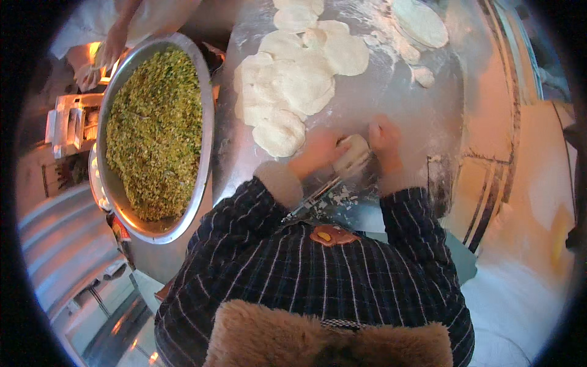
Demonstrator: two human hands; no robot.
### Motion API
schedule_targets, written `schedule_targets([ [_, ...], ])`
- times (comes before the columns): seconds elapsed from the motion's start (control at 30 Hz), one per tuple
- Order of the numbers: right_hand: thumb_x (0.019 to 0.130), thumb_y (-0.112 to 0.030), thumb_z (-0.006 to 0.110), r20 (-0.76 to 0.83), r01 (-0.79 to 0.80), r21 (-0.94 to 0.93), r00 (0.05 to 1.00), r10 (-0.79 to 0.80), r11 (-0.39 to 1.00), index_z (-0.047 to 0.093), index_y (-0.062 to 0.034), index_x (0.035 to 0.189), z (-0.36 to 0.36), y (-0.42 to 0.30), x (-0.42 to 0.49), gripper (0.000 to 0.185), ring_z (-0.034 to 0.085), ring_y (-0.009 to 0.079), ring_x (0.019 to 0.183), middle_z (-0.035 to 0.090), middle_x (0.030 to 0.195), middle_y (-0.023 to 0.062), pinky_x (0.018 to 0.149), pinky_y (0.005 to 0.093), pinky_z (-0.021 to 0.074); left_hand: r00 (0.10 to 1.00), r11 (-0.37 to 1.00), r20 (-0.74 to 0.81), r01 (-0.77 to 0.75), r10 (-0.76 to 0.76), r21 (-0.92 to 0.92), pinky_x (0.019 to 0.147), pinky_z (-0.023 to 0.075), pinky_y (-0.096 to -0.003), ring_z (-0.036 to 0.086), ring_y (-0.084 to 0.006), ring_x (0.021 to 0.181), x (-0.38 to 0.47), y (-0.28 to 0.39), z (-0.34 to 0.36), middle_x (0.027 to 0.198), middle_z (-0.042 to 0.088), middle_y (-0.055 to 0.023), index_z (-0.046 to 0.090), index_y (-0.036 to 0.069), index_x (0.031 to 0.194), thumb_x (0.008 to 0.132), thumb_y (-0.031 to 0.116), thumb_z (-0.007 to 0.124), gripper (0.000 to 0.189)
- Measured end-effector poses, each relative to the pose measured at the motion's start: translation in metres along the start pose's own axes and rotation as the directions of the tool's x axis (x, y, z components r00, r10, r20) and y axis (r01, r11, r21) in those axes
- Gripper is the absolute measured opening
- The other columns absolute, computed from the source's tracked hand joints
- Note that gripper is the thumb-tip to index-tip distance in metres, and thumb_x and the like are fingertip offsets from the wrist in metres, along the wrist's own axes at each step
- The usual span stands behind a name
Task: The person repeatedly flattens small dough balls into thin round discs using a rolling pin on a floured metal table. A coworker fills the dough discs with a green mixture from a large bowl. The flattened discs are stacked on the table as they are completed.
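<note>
My left hand (318,149) has its fingers on the near end of a pale, blurred piece (352,153) that looks like dough, held low over the metal work surface. To its right, my right hand (384,137) is raised with curled fingers; motion blur hides whether it holds anything. A thin metal-looking tool (318,197) lies slantwise under the pale piece, near my left cuff, beside scattered dough scraps (341,199). Ahead and left, flat dough rounds (302,78) overlap in a large pile. The nearest round (279,133) is close to my left hand.
A large metal bowl (207,137) of chopped green filling (156,133) stands at the left. Beyond it are another person's hands (107,50). Floured dough rounds (422,23) and small dough lumps (423,76) lie at the far right of the metal table (412,105).
</note>
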State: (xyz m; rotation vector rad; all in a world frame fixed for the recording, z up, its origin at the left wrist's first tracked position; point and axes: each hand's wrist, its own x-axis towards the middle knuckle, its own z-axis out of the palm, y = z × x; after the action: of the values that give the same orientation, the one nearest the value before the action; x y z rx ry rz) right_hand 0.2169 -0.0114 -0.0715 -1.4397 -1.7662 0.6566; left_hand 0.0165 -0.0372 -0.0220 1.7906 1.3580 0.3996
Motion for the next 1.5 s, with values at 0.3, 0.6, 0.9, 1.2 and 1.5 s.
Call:
schedule_targets([
  [0.3,0.081,-0.01,0.048,-0.11,-0.015,0.13,0.994,0.03,0.991,0.061,-0.0019,0.086,-0.037,-0.033,-0.025,0.016,0.06,0.0306,0.069,0.062,0.076,0.0167,0.062,0.0387,0.0471,0.989,0.996,-0.149,0.012,0.001,0.085,0.073,0.0472,-0.0422,0.06,-0.0329,0.083,0.022,-0.028,-0.025,0.088,0.064,-0.0147,0.067,0.011,0.096,0.078,0.028,0.06,0.026],
  [0.6,0.077,-0.015,0.054,-0.011,0.155,-0.022,0.988,-0.155,0.988,0.056,-0.0037,0.073,0.023,-0.017,0.037,0.012,0.053,0.0363,0.06,0.057,0.067,0.015,0.055,0.0411,0.043,0.998,0.984,-0.007,0.056,-0.056,0.169,0.073,0.0474,-0.0437,0.061,-0.0337,0.084,0.028,-0.013,0.001,0.09,0.064,-0.0167,0.064,0.01,0.102,0.076,0.032,0.062,0.034],
  [0.9,0.079,-0.008,0.05,-0.222,0.001,0.206,0.974,0.046,0.979,0.061,-0.0033,0.084,-0.051,-0.044,-0.037,0.013,0.057,0.0204,0.064,0.059,0.071,0.0127,0.058,0.0342,0.0449,0.982,0.979,-0.165,0.063,-0.096,-0.193,0.074,0.0481,-0.0406,0.061,-0.0331,0.085,-0.012,-0.012,-0.011,0.091,0.065,-0.0147,0.064,0.01,0.101,0.077,0.031,0.062,0.032],
  [1.2,0.079,-0.01,0.052,-0.081,0.258,0.087,0.965,-0.251,0.962,0.061,-0.0059,0.083,0.024,-0.031,0.047,0.01,0.058,0.0289,0.063,0.058,0.07,0.0155,0.057,0.0361,0.0457,0.996,0.965,0.039,0.07,-0.082,0.251,0.076,0.0476,-0.0406,0.061,-0.0297,0.087,0.04,-0.006,-0.019,0.093,0.066,-0.0108,0.067,0.011,0.097,0.078,0.032,0.06,0.029],
  [1.5,0.078,-0.013,0.054,-0.221,0.053,0.127,0.975,-0.023,0.99,0.064,-0.0045,0.09,-0.048,0.008,-0.064,0.018,0.059,0.0297,0.064,0.062,0.076,0.0141,0.06,0.0371,0.0475,0.956,0.958,0.154,0.267,-0.25,-0.101,0.077,0.0466,-0.0401,0.06,-0.0336,0.088,-0.025,-0.013,-0.006,0.093,0.064,-0.0178,0.065,0.005,0.094,0.081,0.033,0.059,0.031],
])
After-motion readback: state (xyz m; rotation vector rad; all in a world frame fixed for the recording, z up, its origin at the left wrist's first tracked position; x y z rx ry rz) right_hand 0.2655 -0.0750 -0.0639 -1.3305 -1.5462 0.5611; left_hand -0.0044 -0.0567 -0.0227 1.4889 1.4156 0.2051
